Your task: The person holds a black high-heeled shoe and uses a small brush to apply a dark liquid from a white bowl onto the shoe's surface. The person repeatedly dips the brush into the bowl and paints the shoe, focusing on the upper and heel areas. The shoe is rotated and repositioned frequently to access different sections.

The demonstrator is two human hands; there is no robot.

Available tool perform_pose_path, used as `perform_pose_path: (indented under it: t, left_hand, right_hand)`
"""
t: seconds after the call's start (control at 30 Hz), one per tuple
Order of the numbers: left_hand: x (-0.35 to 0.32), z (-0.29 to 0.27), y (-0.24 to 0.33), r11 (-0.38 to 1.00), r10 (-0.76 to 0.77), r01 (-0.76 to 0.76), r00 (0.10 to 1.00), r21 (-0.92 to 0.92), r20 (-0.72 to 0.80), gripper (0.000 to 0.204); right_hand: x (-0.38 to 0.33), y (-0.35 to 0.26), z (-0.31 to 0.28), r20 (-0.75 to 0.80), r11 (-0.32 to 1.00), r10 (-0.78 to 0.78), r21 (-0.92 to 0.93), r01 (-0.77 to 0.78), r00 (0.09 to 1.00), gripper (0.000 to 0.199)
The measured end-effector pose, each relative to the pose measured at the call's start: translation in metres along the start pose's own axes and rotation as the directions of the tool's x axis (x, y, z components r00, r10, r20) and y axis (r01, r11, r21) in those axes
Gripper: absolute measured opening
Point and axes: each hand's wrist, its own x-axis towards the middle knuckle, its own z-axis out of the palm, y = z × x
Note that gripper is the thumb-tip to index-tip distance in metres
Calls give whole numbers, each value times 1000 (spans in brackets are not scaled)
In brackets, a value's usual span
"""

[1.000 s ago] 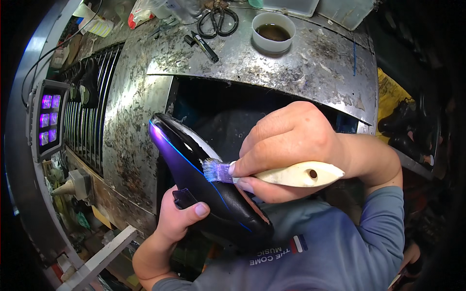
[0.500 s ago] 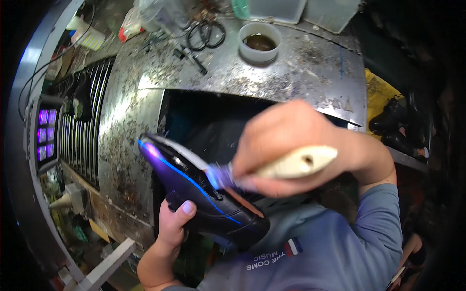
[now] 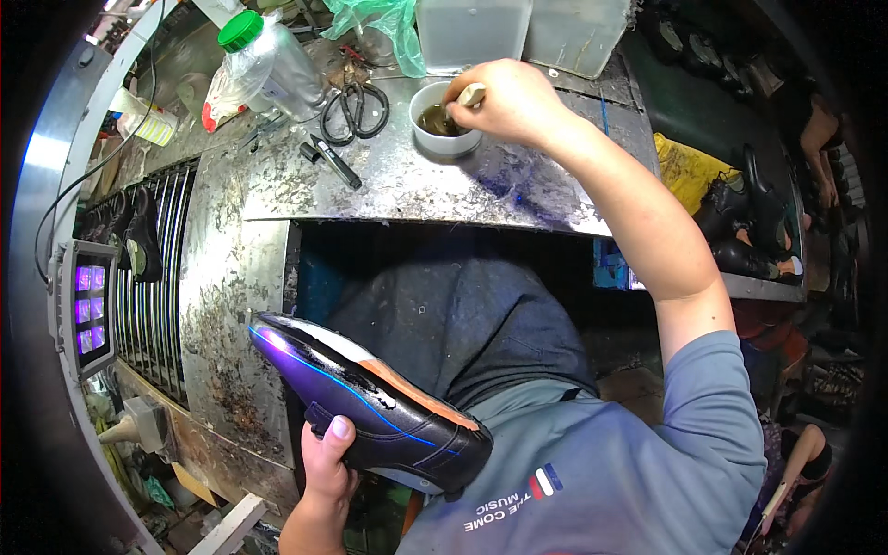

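A black shoe (image 3: 370,416) lies tilted in my left hand (image 3: 330,462), its underside turned up and its toe to the upper left. My thumb presses against its side. A blue line runs along the upper, and a glossy wet-looking band borders the white and tan underside. My right hand (image 3: 513,104) is at the far side of the metal table, over a white bowl (image 3: 446,145) of brownish liquid. It grips a brush (image 3: 472,94) by its pale handle. The bristles are hidden by the hand and the bowl.
Black-handled scissors (image 3: 354,116) and a marker pen (image 3: 336,164) lie left of the bowl on the stained metal table (image 3: 388,199). Behind stand a clear jar with a green lid (image 3: 242,32) and plastic bins (image 3: 474,32). A purple-lit lamp (image 3: 91,305) is at left; black shoes (image 3: 754,217) at right.
My right hand has carried the brush from the shoe's underside up to the bowl. The shoe has dropped slightly lower and to the left in the picture, still in my left hand.
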Motion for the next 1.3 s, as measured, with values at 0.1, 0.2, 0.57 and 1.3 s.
perform_pose_path:
  t: [0.1, 0.2, 0.57, 1.3]
  left_hand:
    - [-2, 1, 3, 1000, 3, -3, 1000, -3, -13, 69]
    - [4, -1, 1, 1000, 14, -14, 1000, 25, 1, 70]
    - [4, 6, 10, 1000, 20, -21, 1000, 16, 22, 67]
    - [3, 13, 21, 986, 5, -6, 1000, 166, 6, 61]
  right_hand:
    - [-6, -4, -19, -286, 972, -99, 176, 154, 953, 23]
    - [-11, -2, -23, -407, 948, -143, 206, 244, 902, 21]
    - [-44, -41, -33, -370, 665, -244, 609, 432, 897, 20]
    - [-105, -126, -39, -229, 303, -632, 806, 508, 740, 12]
